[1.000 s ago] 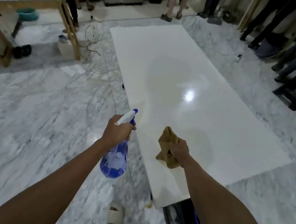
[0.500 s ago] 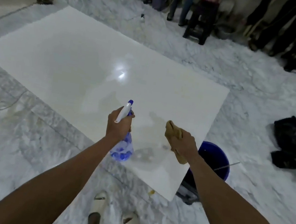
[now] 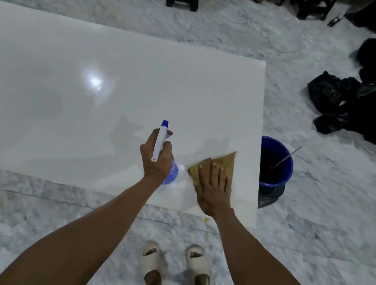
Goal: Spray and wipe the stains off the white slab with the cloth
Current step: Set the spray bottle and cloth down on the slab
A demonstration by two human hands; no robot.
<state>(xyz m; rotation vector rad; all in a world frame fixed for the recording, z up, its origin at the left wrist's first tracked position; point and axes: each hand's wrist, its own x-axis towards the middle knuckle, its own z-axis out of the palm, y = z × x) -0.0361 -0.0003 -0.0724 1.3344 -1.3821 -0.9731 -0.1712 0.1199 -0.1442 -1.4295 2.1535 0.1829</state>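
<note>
The right hand (image 3: 213, 190) lies flat with straight fingers on the tan cloth (image 3: 221, 163), pressing it onto the near right corner of the white slab (image 3: 89, 108), while the left hand (image 3: 157, 156) grips the spray bottle (image 3: 161, 142) just beside it, nozzle pointing away. The slab's long axis runs off to the left of both hands, so most of it lies leftward, nearer the left hand. No label or writing is legible on the bottle or the blue bucket (image 3: 281, 178).
</note>
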